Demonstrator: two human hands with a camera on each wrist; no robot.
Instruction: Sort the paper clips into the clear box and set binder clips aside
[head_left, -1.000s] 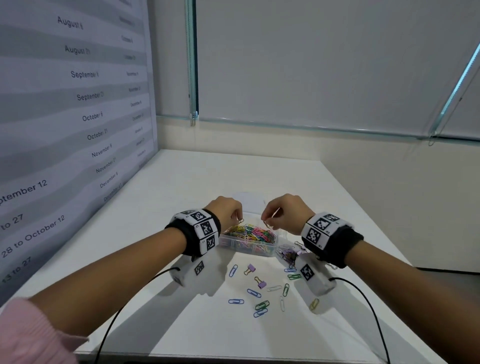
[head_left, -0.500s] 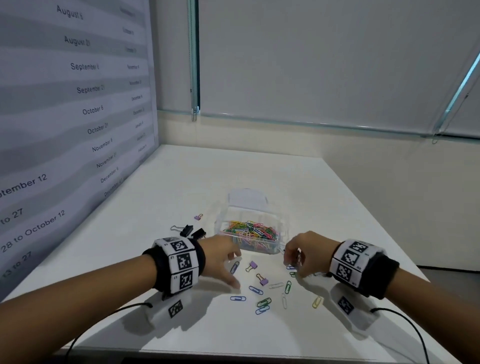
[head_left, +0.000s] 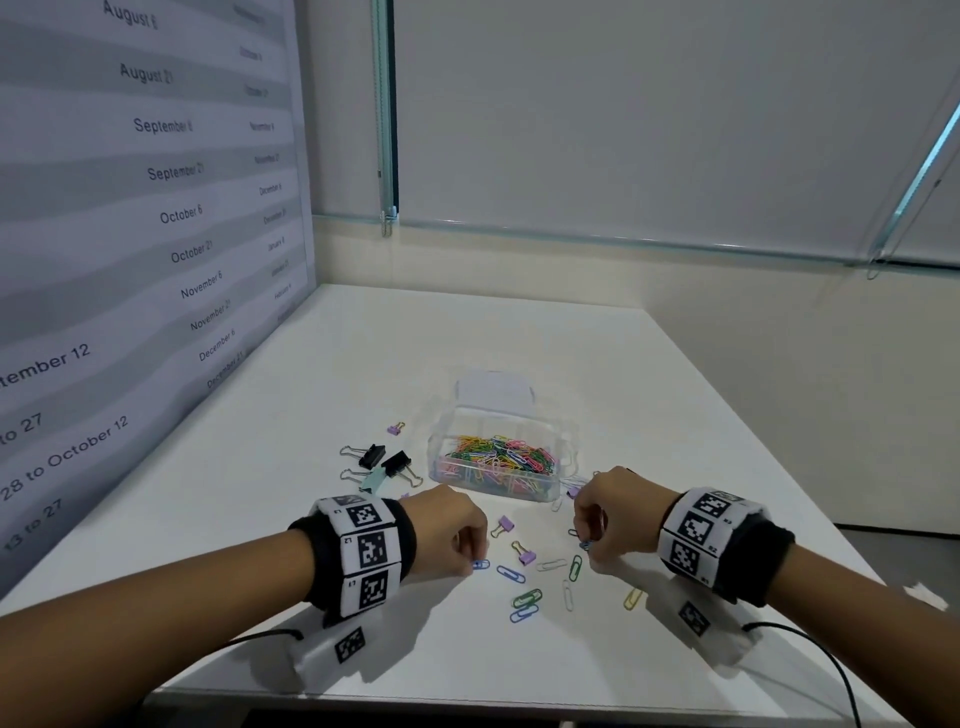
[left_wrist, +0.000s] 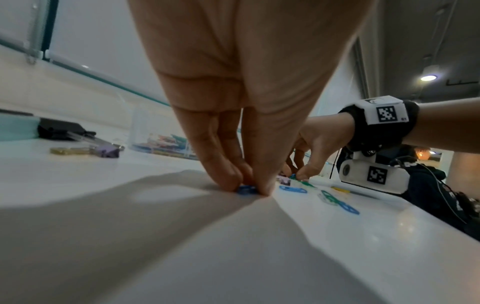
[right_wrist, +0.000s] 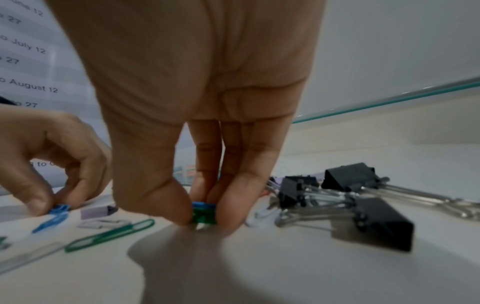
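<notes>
The clear box stands mid-table, holding several coloured paper clips. In front of it lie loose paper clips, among them a blue one and a green one, and two small purple binder clips. My left hand is down on the table and pinches a blue paper clip with thumb and fingertips. My right hand pinches a blue and a green paper clip together against the table.
Black binder clips and a mint one lie left of the box; more black ones lie right of my right hand. The clear lid sits behind the box. A wall poster borders the table's left side.
Both hands left the box, came toward me and dropped onto the loose pile. Each now pinches paper clips on the table.
</notes>
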